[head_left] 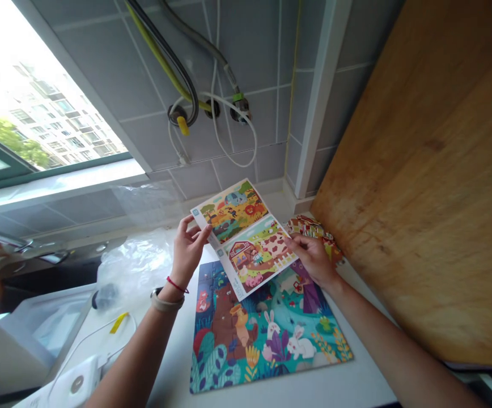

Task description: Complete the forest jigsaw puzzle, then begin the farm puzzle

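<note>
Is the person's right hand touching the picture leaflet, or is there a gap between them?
Touching. The head view shows the fingertips of the right hand resting on the edge of the leaflet, with no gap.

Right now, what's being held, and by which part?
An illustrated leaflet, held in both hands: the left hand pinches its left edge, and the right hand pinches its right edge.

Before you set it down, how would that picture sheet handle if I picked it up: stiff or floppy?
The picture sheet is probably light, thin card: it stays fairly flat between the left hand and right hand. The line between its two pictures may be a fold, so it could bend there. Its smooth print might slip slightly.
</note>
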Available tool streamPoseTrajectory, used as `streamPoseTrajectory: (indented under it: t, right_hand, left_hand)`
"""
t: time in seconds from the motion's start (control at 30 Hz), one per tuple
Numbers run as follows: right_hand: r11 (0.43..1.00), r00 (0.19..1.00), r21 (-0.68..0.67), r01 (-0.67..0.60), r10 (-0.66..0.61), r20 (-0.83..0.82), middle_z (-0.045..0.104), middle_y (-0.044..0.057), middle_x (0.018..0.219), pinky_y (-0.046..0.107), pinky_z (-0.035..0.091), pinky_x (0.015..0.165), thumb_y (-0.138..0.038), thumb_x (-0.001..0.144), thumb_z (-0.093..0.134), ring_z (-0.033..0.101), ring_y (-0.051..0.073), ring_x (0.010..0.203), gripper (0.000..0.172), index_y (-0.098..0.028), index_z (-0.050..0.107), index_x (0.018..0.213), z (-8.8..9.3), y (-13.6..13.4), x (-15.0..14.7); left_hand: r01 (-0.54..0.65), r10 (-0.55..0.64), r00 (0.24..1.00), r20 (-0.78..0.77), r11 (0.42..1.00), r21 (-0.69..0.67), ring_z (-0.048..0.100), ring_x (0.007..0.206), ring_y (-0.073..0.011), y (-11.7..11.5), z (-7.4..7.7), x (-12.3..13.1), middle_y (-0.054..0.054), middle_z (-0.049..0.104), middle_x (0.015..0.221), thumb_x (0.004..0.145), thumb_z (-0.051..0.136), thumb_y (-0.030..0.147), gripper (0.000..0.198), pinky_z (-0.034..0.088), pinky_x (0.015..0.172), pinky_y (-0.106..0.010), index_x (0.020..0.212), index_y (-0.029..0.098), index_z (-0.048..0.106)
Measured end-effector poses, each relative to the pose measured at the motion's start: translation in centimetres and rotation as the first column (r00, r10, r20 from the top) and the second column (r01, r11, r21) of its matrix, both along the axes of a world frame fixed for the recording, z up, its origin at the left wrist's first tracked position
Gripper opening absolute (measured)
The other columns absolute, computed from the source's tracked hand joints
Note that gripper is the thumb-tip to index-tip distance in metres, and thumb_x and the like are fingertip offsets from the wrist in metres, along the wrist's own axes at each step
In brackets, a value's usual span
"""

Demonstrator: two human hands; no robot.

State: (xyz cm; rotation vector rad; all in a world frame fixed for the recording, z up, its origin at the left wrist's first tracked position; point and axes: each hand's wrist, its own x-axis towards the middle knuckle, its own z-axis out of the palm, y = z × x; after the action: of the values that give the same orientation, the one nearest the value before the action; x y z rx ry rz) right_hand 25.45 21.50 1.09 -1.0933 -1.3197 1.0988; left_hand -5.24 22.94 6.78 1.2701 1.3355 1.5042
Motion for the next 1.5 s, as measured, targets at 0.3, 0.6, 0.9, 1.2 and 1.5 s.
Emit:
streamPoseTrajectory:
  t: [0.3, 0.6, 0.9, 1.2, 1.5]
  right_hand:
    - [1.0, 1.0, -0.019, 0.015, -0.015, 0.008, 0.054, -0.001, 0.06, 0.028, 0.037, 0.055, -0.064, 0.077, 0.077, 0.046, 0.015, 0.058, 0.051, -0.022, 0.058, 0.055, 0.2, 0.0, 0.0]
    - [0.999, 1.0, -0.051, 0.018, -0.019, -0.023, 0.056, -0.001, 0.062, 0.027, 0.035, 0.054, -0.061, 0.077, 0.08, 0.046, 0.014, 0.058, 0.046, -0.021, 0.065, 0.06, -0.5, 0.1, 0.2]
    - [0.998, 0.997, -0.054, 0.029, -0.033, -0.07, 0.063, -0.001, 0.064, 0.027, 0.046, 0.058, -0.058, 0.074, 0.084, 0.056, 0.016, 0.06, 0.042, -0.021, 0.066, 0.065, 0.0, 0.0, 0.1]
    - [0.99, 0.925, -0.141, -0.007, -0.047, -0.378, 0.077, 0.001, 0.089, 0.032, 0.058, 0.072, -0.044, 0.066, 0.094, 0.073, 0.02, 0.076, 0.058, -0.027, 0.067, 0.114, 0.2, 0.2, -0.3]
    - [0.985, 0.901, -0.173, 0.008, -0.082, -0.426, 0.071, -0.001, 0.081, 0.029, 0.056, 0.059, -0.052, 0.065, 0.093, 0.068, 0.018, 0.067, 0.047, -0.025, 0.062, 0.089, -0.2, 0.6, 0.2]
  left_hand:
    - [0.03, -0.03, 0.999, 0.026, 0.999, -0.015, 0.077, 0.075, -0.0226, 0.0, 0.0, 0.0, -0.007, 0.079, 0.091, 0.074, 0.087, 0.052, 0.068, 0.06, 0.061, -0.028, 0.123, 0.02, 0.053]
    - [0.072, -0.072, 0.997, 0.017, 0.997, -0.009, 0.077, 0.076, -0.0226, -0.1, 0.0, 0.1, -0.008, 0.08, 0.093, 0.078, 0.084, 0.05, 0.075, 0.059, 0.06, -0.027, 0.137, 0.02, 0.049]
    - [0.118, -0.121, 0.991, -0.059, 0.992, -0.04, 0.077, 0.09, -0.0241, 0.1, -1.4, 0.1, -0.016, 0.072, 0.125, 0.086, 0.077, 0.049, 0.097, 0.064, 0.073, -0.033, 0.161, 0.025, 0.021]
    - [0.182, -0.212, 0.879, -0.426, 0.977, -0.11, 0.033, 0.153, -0.0402, -0.5, -0.8, -0.7, -0.013, 0.035, 0.168, 0.097, 0.046, 0.073, 0.065, 0.038, 0.12, -0.056, 0.129, 0.022, 0.072]
    - [0.6, -0.607, 0.785, -0.125, 0.795, -0.087, 0.069, 0.119, -0.0342, -2.9, -0.6, 2.2, -0.015, 0.072, 0.131, 0.097, 0.051, 0.07, 0.066, 0.058, 0.1, -0.046, 0.136, 0.019, 0.067]
